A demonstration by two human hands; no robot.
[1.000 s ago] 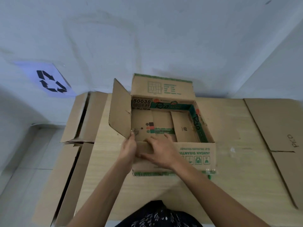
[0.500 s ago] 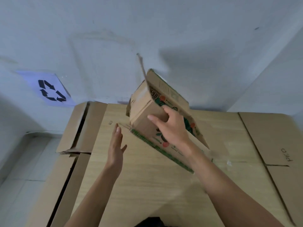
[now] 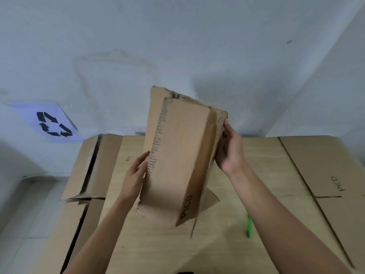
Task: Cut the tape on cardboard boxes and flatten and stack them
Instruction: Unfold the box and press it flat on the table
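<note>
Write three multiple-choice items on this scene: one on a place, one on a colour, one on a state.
1. Where does the green tool lie?
A. on the table
B. on the floor
C. on a chair

2. What colour are the arrows on the recycling sign?
A. green
B. black
C. red

3. How is the cardboard box?
A. lying flat on a stack
B. taped shut on the floor
C. held tilted between the left hand and the right hand

Answers:
1. A, it lies on the wood beside the right forearm.
2. B, the arrows are black on pale paper.
3. C, one hand is at each side edge.
</note>
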